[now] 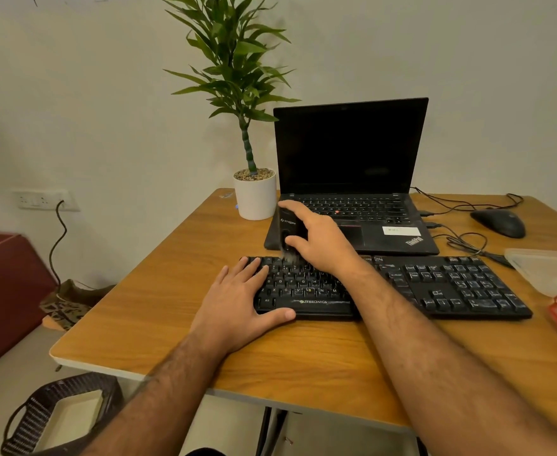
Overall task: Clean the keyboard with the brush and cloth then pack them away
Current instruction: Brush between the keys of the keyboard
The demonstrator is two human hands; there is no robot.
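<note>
A black keyboard (448, 284) lies across the middle of the wooden table (158, 291). My right hand (320, 238) grips a black brush (287, 225) upright, and its pale bristles touch the top-left rows of keys. My left hand (241, 301) rests flat on the keyboard's left end, fingers straight and thumb along the front edge. No cloth is visible in this view.
An open black laptop (352, 153) stands just behind the keyboard, a potted plant (254, 192) to its left. A black mouse (499, 222) and cables lie at the back right. A clear plastic container (546, 268) sits at the right edge. A woven basket (60, 416) is on the floor.
</note>
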